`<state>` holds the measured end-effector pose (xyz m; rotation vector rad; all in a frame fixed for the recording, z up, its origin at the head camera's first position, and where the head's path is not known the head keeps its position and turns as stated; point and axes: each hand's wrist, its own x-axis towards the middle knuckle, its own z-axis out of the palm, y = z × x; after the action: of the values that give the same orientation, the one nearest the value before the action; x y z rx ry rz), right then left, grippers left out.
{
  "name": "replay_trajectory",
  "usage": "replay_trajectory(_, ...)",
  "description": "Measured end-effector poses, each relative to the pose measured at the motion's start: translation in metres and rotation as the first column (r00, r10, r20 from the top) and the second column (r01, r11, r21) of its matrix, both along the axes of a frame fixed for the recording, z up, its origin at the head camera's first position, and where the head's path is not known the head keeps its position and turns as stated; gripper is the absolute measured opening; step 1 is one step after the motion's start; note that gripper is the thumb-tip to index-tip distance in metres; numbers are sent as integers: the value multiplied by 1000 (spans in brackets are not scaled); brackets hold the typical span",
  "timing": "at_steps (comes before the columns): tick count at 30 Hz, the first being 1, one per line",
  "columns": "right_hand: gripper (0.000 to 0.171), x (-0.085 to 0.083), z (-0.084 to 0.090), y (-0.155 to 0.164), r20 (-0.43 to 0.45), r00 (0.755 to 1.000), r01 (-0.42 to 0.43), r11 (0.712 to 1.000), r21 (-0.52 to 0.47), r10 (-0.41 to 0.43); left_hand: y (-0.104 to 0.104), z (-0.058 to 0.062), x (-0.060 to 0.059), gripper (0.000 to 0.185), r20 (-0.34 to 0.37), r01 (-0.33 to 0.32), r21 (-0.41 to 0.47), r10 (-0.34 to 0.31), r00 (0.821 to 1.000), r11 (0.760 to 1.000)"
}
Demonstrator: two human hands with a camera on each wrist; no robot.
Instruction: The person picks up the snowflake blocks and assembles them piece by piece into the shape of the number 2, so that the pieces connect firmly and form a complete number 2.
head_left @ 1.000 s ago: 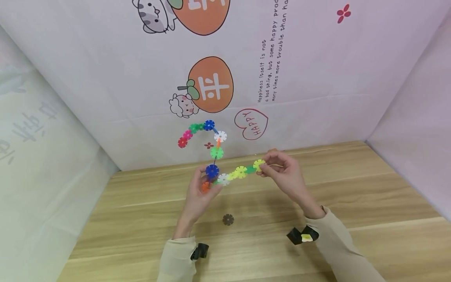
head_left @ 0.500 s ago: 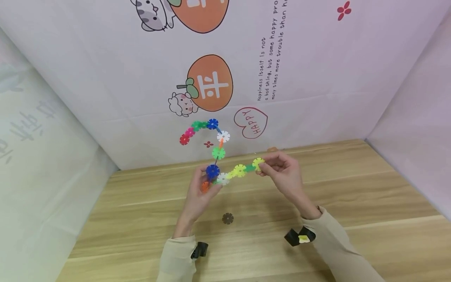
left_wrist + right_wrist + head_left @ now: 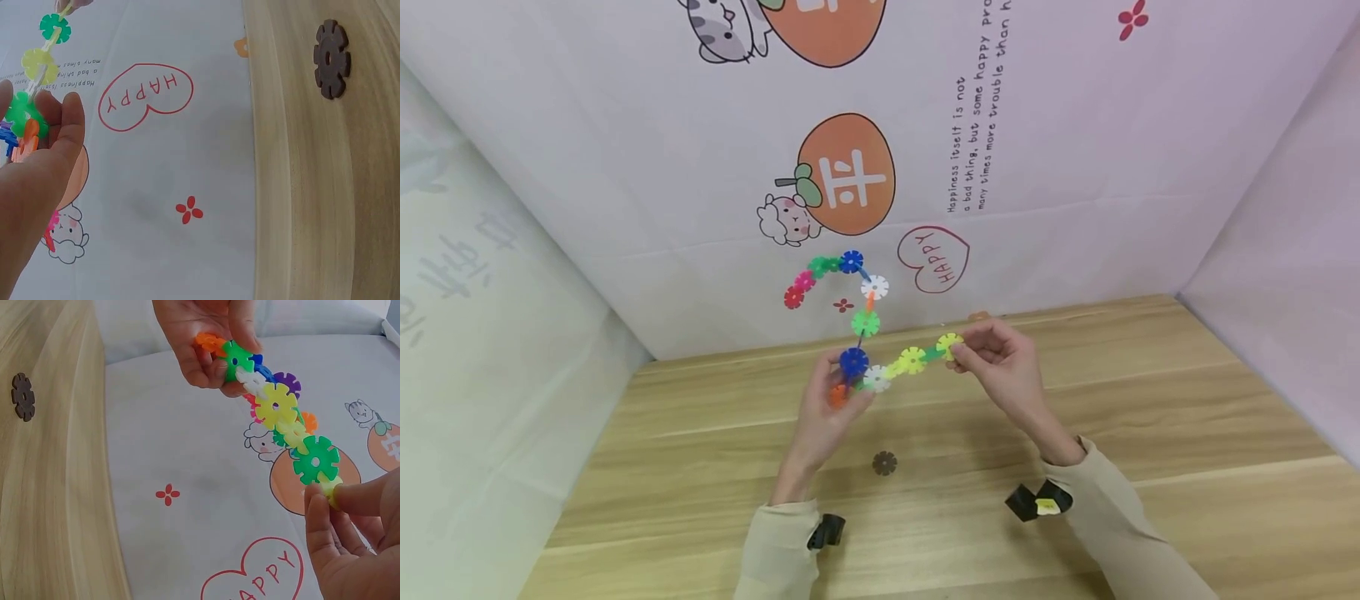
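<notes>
Head view: your left hand (image 3: 829, 406) grips the orange and blue discs at the junction of the snowflake-disc chain (image 3: 880, 377), fingers curled around them. Your right hand (image 3: 1003, 364) pinches the yellow end disc (image 3: 950, 345) between thumb and fingertips. You hold the chain above the wooden table (image 3: 1150, 433). One brown disc (image 3: 884, 462) lies on the table below.

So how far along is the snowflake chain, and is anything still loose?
Done: a long chain of coloured discs is already linked. In hand: the left hand grips its middle, and the right hand pinches the yellow end disc. Left: one brown disc lies unattached on the table.
</notes>
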<state>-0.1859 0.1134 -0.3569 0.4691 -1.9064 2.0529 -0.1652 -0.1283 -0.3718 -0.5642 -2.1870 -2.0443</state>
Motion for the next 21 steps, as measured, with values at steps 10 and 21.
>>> replay_trajectory(10, 20, 2, 4, -1, 61, 998, -31, 1000, -5, 31, 1, -1, -1, 46, 24, 41, 96, -44, 999, 995)
replay_trajectory(21, 20, 1, 1, -2, 63, 997, -43, 999, 23, 41, 4, -4, -2, 42, 61, -30, 16, 29, 998, 999)
